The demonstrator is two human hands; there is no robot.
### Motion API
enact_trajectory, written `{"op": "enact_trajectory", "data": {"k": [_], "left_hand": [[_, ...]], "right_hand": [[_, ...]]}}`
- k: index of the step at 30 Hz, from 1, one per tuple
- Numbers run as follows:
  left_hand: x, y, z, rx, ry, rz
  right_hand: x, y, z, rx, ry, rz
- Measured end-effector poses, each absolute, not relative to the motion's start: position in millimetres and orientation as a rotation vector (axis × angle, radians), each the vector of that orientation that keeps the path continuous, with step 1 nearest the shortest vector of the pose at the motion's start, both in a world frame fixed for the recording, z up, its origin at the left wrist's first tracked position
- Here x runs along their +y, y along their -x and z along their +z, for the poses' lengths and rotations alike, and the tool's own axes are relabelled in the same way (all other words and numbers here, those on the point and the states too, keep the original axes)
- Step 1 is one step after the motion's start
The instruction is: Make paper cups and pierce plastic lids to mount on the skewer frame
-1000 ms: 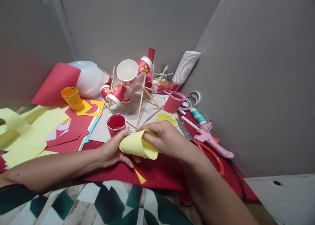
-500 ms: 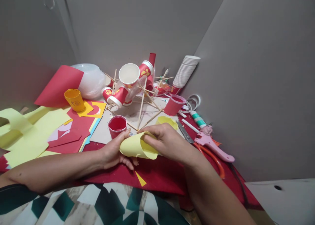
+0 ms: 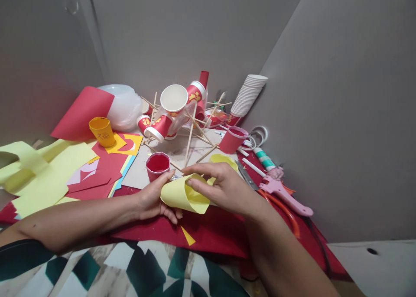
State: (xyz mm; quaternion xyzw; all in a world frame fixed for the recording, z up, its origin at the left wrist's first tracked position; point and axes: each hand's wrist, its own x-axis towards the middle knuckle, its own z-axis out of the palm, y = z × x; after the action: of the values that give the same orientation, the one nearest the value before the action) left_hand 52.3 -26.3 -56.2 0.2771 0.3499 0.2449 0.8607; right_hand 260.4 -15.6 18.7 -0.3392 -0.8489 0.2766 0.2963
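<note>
My left hand holds a curved sheet of yellow paper, rolled into a wide tube, over the front of the table. The left thumb lies along the tube's far side and the other fingers reach beneath it. My right hand is at the tube's open right end, thumb on its upper edge and index finger stretched across the top. Just behind the left thumb stands a red paper cup. A yellow cup is partly hidden behind my right hand.
Chopstick frames and red-and-white cups stand behind. To the right lie a pink glue gun, scissors and a pink cup; white stacked cups lean behind. Coloured paper and an orange cup are left.
My right thumb has come out over the tube's upper edge, and the right fingers are straighter. The paper tube stays in my left hand. The whole view has shifted slightly.
</note>
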Motion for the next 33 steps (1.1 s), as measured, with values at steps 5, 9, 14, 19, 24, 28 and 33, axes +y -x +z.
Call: {"op": "enact_trajectory", "data": {"k": [5, 9, 14, 19, 24, 28, 33], "left_hand": [[-24.2, -50.7, -61.4, 0.701, -0.604, 0.498], [-24.8, -50.2, -62.7, 0.678, -0.646, 0.463], [-23.2, -49.5, -65.1, 0.688, -0.665, 0.420], [-21.2, -49.2, -64.5, 0.704, -0.661, 0.398], [-22.4, -49.6, -58.7, 0.737, -0.686, 0.401], [-22.4, -49.2, -60.0, 0.738, -0.692, 0.383], [-21.7, -49.4, -62.9, 0.765, -0.710, 0.367]], "right_hand": [[-15.7, -260.8, 16.3, -2.304, 0.862, 0.701], [-15.8, -261.3, 15.2, -2.341, 0.848, 0.720], [-15.1, -261.1, 13.4, -2.384, 0.825, 0.700], [-15.8, -262.4, 12.6, -2.418, 0.814, 0.651], [-18.5, -261.8, 11.5, -2.449, 0.750, 0.612], [-17.7, -259.7, 7.9, -2.474, 0.656, 0.577], [-17.9, -258.8, 6.9, -2.480, 0.622, 0.555]]}}
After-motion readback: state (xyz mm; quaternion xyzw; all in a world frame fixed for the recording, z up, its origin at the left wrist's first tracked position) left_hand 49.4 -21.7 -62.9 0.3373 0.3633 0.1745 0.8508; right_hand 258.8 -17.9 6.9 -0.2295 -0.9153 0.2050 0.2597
